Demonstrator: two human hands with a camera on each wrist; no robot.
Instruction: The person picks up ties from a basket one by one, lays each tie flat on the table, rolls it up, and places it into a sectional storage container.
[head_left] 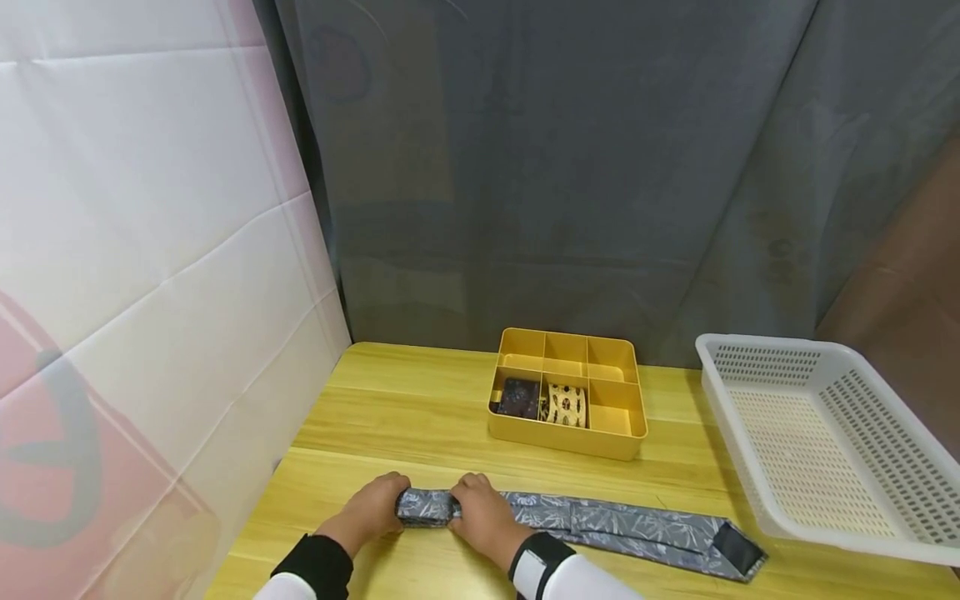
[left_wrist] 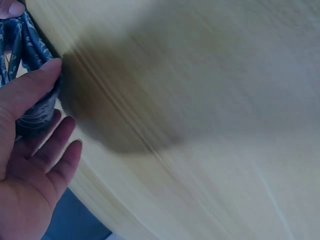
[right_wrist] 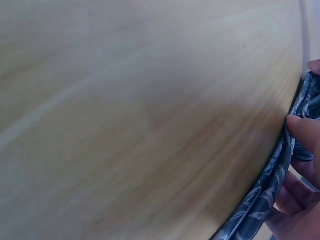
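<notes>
Both hands, left [head_left: 372,506] and right [head_left: 482,515], grip the rolled end of the tie [head_left: 600,525], whose long axis runs rightward from the grip along the desk [head_left: 390,417].

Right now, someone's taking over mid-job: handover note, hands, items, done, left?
Left hand and right hand: both grip the rolled end of the grey patterned necktie on the light wooden table.
Done: a short roll; the rest lies flat toward the white perforated plastic basket.
The yellow divided box already holds two rolled ties.
Left: likely finish rolling and put it in a free compartment.
</notes>
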